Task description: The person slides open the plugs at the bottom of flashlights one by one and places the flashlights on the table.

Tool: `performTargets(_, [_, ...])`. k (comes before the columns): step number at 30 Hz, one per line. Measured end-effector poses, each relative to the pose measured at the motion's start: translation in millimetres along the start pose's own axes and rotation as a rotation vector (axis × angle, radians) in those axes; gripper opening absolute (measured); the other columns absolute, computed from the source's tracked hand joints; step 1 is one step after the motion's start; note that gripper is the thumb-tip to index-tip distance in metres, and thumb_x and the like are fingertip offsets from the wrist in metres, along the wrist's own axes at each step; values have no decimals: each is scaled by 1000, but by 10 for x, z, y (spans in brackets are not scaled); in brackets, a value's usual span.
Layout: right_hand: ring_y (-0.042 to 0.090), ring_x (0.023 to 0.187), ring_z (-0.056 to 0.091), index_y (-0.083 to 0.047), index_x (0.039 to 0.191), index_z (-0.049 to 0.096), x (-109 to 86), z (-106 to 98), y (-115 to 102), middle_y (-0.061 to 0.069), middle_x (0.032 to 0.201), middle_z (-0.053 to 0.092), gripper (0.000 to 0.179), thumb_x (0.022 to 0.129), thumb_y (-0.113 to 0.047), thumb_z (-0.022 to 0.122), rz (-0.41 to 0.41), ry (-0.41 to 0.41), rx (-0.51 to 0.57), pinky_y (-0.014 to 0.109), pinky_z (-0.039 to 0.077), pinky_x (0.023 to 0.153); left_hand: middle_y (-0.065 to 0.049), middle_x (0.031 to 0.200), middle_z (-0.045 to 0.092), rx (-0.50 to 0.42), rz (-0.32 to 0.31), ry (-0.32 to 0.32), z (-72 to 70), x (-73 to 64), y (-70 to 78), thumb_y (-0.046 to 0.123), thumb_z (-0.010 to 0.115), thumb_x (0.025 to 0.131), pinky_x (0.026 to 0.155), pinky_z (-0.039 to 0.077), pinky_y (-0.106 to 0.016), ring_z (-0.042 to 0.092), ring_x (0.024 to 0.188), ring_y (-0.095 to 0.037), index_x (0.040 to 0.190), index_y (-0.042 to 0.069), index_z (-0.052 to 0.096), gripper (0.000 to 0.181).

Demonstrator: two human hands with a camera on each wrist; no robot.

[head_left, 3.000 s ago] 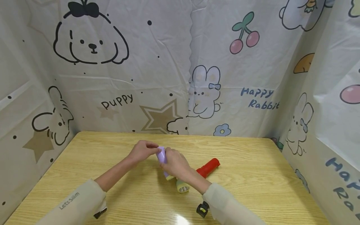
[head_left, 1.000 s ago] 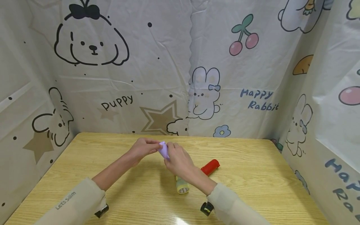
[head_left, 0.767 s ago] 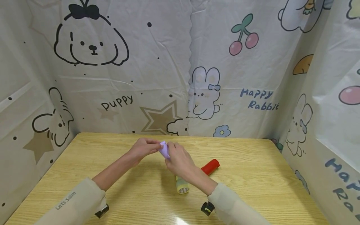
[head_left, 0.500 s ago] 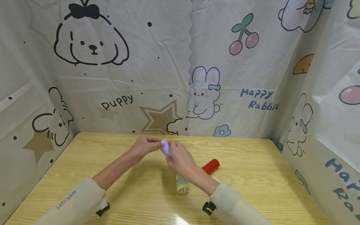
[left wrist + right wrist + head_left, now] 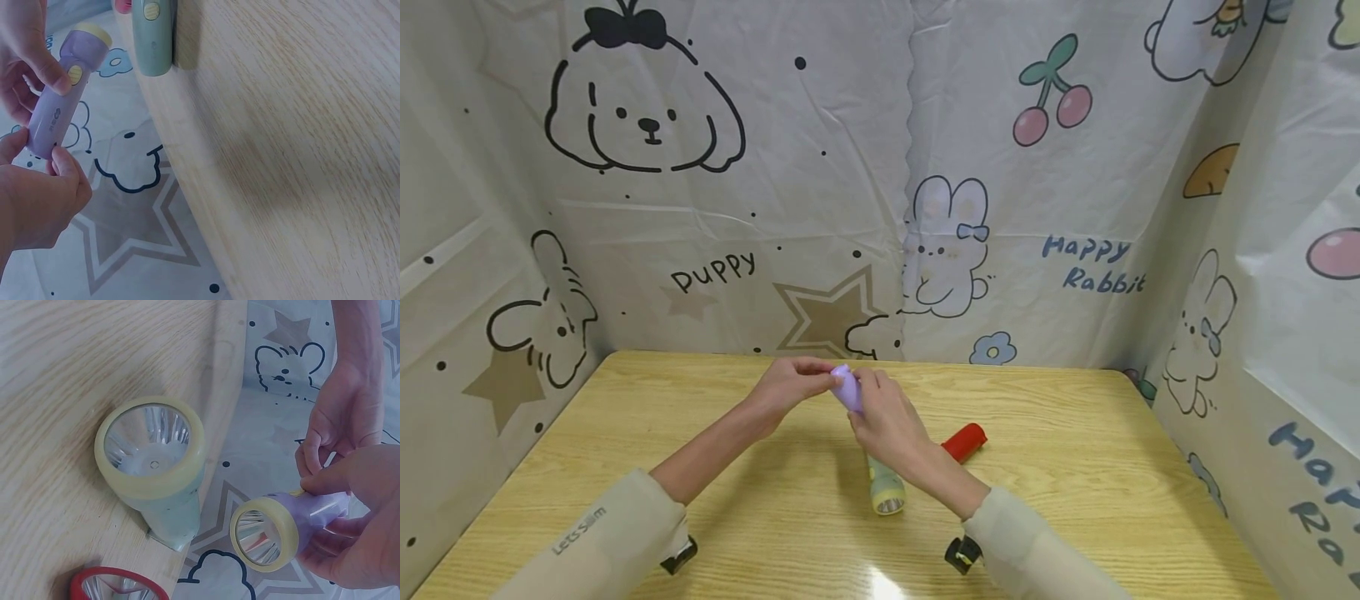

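A purple flashlight (image 5: pixel 847 390) with a pale yellow head ring is held up by both hands. My left hand (image 5: pixel 786 392) pinches its tail end between thumb and fingers, as the left wrist view shows. My right hand (image 5: pixel 891 421) grips the body closer to the head, its thumb beside the yellow switch (image 5: pixel 75 75). In the right wrist view the lens (image 5: pixel 259 537) faces that camera, and no glow shows in it. Below my right hand, a green flashlight (image 5: pixel 886 487) with a yellow rim lies on the table. A red flashlight (image 5: pixel 966 442) lies partly behind my right forearm.
The wooden table (image 5: pixel 737 517) ends at a back edge just beyond my hands. A printed cloth (image 5: pixel 827 183) hangs behind it and along both sides. Black wrist cameras (image 5: pixel 962 554) sit under both sleeves.
Over the three seconds both hands have lifted the purple flashlight and shifted slightly right. In the last second they drift a little further up and right, with grips kept. The other flashlights stay put.
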State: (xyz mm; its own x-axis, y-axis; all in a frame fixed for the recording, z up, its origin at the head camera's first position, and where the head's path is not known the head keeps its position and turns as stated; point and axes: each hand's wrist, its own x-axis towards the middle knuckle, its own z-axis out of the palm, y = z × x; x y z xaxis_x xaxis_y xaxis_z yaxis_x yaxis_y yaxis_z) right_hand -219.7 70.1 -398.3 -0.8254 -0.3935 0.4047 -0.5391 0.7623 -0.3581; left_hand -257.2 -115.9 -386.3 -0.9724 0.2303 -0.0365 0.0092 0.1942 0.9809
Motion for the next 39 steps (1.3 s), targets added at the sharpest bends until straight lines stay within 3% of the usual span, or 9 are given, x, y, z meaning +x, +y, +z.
performTargets(9, [28, 99, 60, 3, 130, 53, -13, 2, 26, 17, 115, 61, 48, 88, -5, 74, 0, 19, 31, 42, 54, 84, -11, 113, 70, 20, 16, 2, 9, -21, 44, 18, 74, 91, 101, 45, -48, 62, 108, -26, 116, -4, 70, 33])
performTargets(16, [28, 100, 60, 2, 133, 52, -23, -1, 34, 17, 117, 60, 49, 89, -3, 72, 13, 16, 60, 41, 54, 84, -12, 117, 69, 22, 17, -25, -2, -31, 66, 20, 72, 93, 102, 45, -45, 61, 112, -28, 119, -3, 69, 35])
performTargets(29, [29, 106, 60, 3, 135, 51, -30, 12, 79, 18, 123, 59, 52, 89, -4, 74, -14, 60, 73, 42, 54, 87, -20, 129, 61, -65, 17, -21, 6, -12, 80, 17, 56, 101, 101, 47, -37, 59, 120, -31, 123, -8, 65, 34])
performTargets(39, [30, 105, 60, 4, 132, 51, -29, 20, 85, 19, 123, 59, 51, 87, -3, 75, -23, 96, 80, 43, 54, 87, -22, 127, 63, -112, 33, -19, 19, -1, 87, 11, 57, 102, 100, 47, -39, 60, 118, -31, 123, -11, 64, 31])
